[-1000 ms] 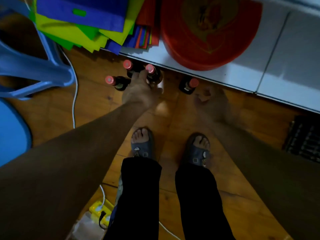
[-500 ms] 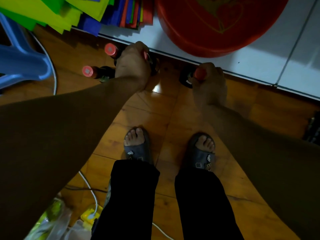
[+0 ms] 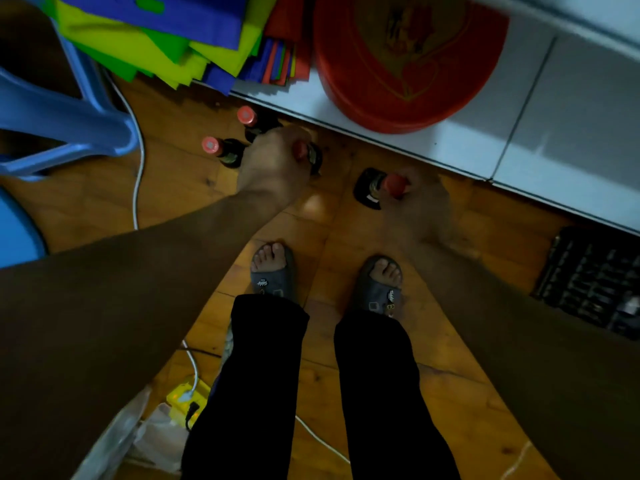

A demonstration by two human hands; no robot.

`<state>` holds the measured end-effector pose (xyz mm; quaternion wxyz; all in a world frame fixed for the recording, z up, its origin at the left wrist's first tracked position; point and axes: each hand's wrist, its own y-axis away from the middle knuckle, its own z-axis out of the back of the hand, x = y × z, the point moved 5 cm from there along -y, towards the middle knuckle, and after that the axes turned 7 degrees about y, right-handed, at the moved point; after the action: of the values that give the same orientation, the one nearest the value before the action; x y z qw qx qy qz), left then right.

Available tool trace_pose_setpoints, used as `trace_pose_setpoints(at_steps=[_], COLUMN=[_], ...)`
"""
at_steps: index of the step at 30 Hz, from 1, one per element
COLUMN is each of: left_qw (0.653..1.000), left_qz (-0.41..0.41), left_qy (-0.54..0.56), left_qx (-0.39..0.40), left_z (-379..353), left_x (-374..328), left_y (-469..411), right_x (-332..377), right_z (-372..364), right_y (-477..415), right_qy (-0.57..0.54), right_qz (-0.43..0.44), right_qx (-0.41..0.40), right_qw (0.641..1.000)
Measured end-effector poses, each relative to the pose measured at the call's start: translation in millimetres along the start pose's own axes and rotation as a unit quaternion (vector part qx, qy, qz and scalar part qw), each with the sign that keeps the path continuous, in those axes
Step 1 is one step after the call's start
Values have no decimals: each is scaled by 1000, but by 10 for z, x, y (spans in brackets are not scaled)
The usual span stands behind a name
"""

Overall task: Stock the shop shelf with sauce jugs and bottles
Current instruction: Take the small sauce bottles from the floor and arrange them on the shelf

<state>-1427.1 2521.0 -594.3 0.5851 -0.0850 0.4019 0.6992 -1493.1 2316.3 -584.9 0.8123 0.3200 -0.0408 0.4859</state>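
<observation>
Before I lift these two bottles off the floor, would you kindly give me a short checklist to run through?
1. Left hand grips left bottle at the neck: ok.
2. Right hand grips right bottle by its top: ok, though blurred.
3. Both caps tight: cannot tell.
4. Spare bottles clear of the left hand: cannot tell; one stands right beside it.
5. Cable behind the legs: not ok, possible trip risk when stepping back.
</observation>
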Motion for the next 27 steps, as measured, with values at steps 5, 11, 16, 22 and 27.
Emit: trace_pose_setpoints(at_steps=[5,11,16,22,27], left_qw=[999,996,989,974,957], left_qz=[-29,-66,-128,-200,-261], left_qy=[34,56,46,78,79], left_qx=[-6,-16,-58,-77,-97], left_z=[535,1371,2245,3146,3833], left_x=[-509,-1355,-2202,-3062,-3662], left_y=[522,1214,1799,2293,2609], right_x=[303,806,1262,1761,2152], right_z=[717,1757,2708,3789,4606], right_y=[550,1287,1864,2403,2772], right_qy=[-10,-24,-59,-92,-97], right_qz=[27,58,85,120,171], right_qx=[-4,-52,-102,-179,-245], right_qw=[1000,997,989,972,949])
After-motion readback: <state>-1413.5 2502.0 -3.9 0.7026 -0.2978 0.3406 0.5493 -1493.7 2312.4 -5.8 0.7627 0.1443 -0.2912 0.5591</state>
